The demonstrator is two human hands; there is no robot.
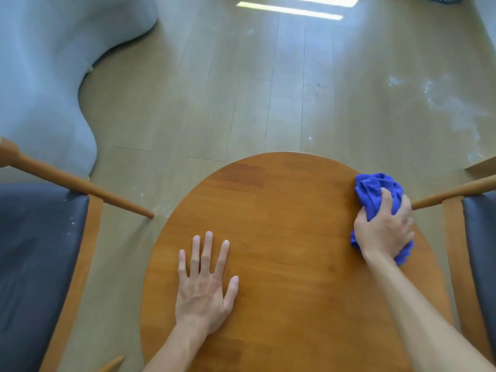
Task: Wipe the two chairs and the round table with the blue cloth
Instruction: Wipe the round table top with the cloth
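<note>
**Wiping the right edge of the tabletop, head view**

The blue cloth [375, 193] is bunched into a soft wad at the right rim of the round wooden tabletop [281, 210], part of it spilling out ahead of the knuckles and part trailing under the wrist. It looks light, limp and easily crumpled, so it is best gathered in the palm and pressed flat under the fingers; a loose corner would probably drag or fold over. The right hand [382, 232] grips this wad with fingers curled around it and bears down on the wood. The left hand [205, 285] lies flat on the near-left part of the tabletop, fingers straight and spread, holding nothing, apparently steadying the table. 2 chairs flank the table: the left chair [35, 264] shows a dark seat pad with pale specks and a wooden frame, the right chair [480, 237] only a strip of seat and frame. A pale wood floor [241, 89] lies beyond.
</note>
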